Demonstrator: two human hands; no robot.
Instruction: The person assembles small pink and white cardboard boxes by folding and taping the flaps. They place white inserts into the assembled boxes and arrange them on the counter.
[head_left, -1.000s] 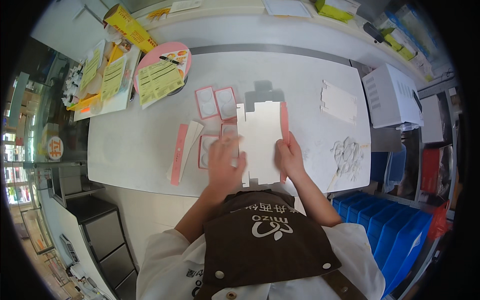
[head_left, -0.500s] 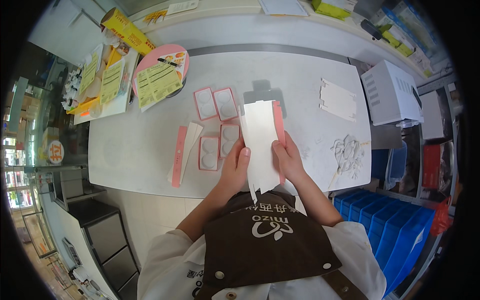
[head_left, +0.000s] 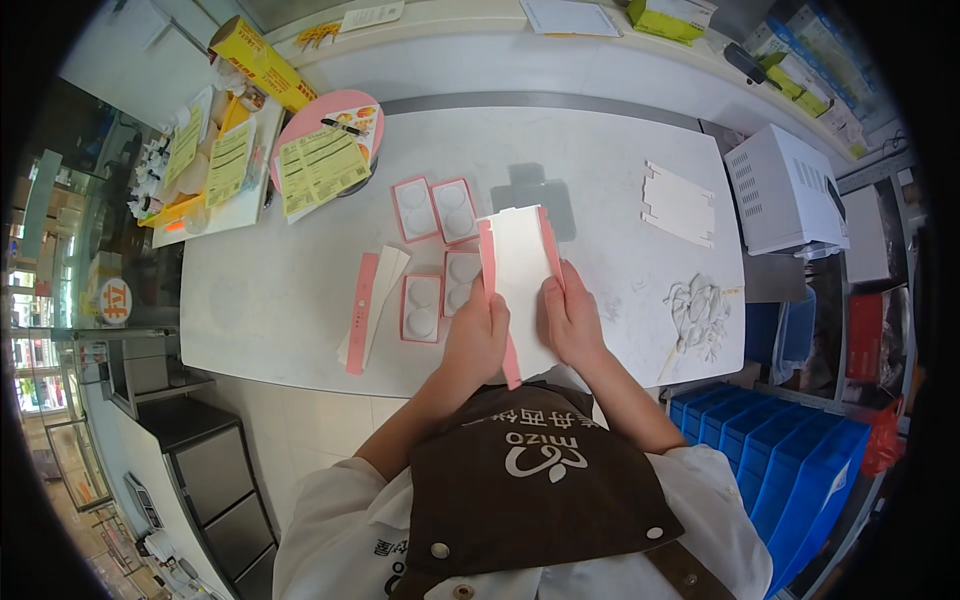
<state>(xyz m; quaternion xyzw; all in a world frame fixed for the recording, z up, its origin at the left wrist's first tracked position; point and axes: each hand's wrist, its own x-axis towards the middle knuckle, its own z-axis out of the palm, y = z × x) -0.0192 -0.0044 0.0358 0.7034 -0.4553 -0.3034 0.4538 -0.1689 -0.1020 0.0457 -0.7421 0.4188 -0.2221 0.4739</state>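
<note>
Between my two hands, above the front of the table, is a cardboard box blank [head_left: 525,262], white on the face toward me, with pink side flaps folded up along both long edges. My left hand [head_left: 477,335] grips its left edge, thumb along the pink flap. On the other side my right hand [head_left: 573,315] closes round the right edge, thumb on the white face. Left of the blank stand several small pink-edged boxes [head_left: 422,307] with white round-welled inserts; the blank and my left hand partly cover one. Farther left lie pink and white card strips [head_left: 365,312].
A flat white blank [head_left: 678,204] and a tangle of pale strings [head_left: 697,312] lie on the right of the table [head_left: 270,290]. A pink turntable [head_left: 345,100] with yellow slips stands back left. At the right are a white appliance [head_left: 782,187] and blue bins [head_left: 775,440].
The blank's left side flap has turned up and now shows its pink side, matching the right one. Both hands keep their grip, with the left hand shifted slightly right.
</note>
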